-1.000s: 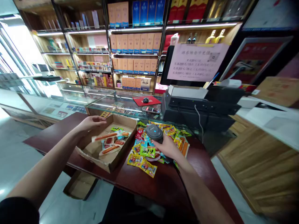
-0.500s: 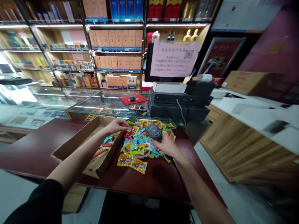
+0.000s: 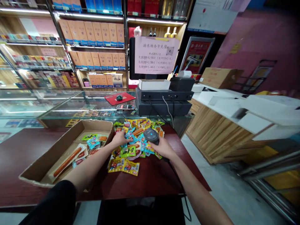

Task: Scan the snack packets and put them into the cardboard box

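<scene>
A pile of small snack packets [image 3: 128, 152] in yellow, blue and green lies on the dark red table. My left hand [image 3: 120, 138] is at the left of this pile, thumb and fingers apart around a blue packet [image 3: 131, 136]. Whether it grips that packet is not clear. In my right hand [image 3: 163, 147] is a grey handheld barcode scanner [image 3: 151, 135], held over the pile's right side, its cable trailing down. Left of the pile stands an open cardboard box [image 3: 56, 144] containing a long sausage packet [image 3: 67, 162] and several smaller packets, partly hidden by my left forearm.
Behind the table is a glass counter [image 3: 70, 107] with a red mat [image 3: 112, 99], a mouse [image 3: 119, 97] and a phone-like device [image 3: 126, 107]. A black cash drawer [image 3: 164, 107] and a sign-covered monitor [image 3: 154, 56] stand beyond the pile. A wooden cabinet [image 3: 217, 134] is at right.
My view has turned right. My left hand has moved from the box's edge, near a red packet, into the pile by a blue one. The scanner stays in my right hand.
</scene>
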The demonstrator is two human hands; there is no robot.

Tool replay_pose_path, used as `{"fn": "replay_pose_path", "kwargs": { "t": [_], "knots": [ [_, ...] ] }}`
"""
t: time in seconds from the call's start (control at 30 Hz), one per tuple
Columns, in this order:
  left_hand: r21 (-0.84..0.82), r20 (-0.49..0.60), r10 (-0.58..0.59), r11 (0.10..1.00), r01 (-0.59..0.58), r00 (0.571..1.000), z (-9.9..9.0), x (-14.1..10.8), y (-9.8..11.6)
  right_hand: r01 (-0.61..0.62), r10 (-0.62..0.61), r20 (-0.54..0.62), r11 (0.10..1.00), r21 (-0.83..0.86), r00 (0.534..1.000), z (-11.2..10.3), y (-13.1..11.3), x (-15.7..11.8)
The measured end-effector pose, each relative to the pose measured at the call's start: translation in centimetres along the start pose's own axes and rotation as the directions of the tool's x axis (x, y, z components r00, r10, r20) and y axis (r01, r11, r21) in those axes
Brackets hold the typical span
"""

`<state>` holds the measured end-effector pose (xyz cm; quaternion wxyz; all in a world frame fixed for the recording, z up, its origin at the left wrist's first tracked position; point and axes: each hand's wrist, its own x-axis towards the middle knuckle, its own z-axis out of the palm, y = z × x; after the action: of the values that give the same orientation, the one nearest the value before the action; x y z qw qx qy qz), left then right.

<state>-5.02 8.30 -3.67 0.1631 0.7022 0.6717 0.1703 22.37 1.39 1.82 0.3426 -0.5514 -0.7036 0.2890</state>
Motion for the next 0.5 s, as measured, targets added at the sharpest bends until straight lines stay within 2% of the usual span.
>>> {"fn": "replay_pose_path", "kwargs": {
  "t": [0.17, 0.37, 0.5],
  "knots": [
    [-0.120, -0.028, -0.015, 0.993, 0.011, 0.999, -0.3, 0.7, 0.2, -0.024, 0.024, 0.023, 1.000, 0.011, 0.999, 1.6, 1.2, 0.6],
    [-0.322, -0.052, 0.012, 0.946, -0.028, 0.999, -0.9, 0.6, -0.3, 0.033, -0.035, 0.030, 0.998, 0.054, 0.999, 3.2, 1.1, 0.7],
    [-0.481, -0.061, 0.026, 0.875, -0.052, 0.998, -0.6, 0.8, -0.4, -0.013, 0.009, 0.043, 0.996, 0.084, 0.999, 4.0, 0.8, 0.3]
  ]
}}
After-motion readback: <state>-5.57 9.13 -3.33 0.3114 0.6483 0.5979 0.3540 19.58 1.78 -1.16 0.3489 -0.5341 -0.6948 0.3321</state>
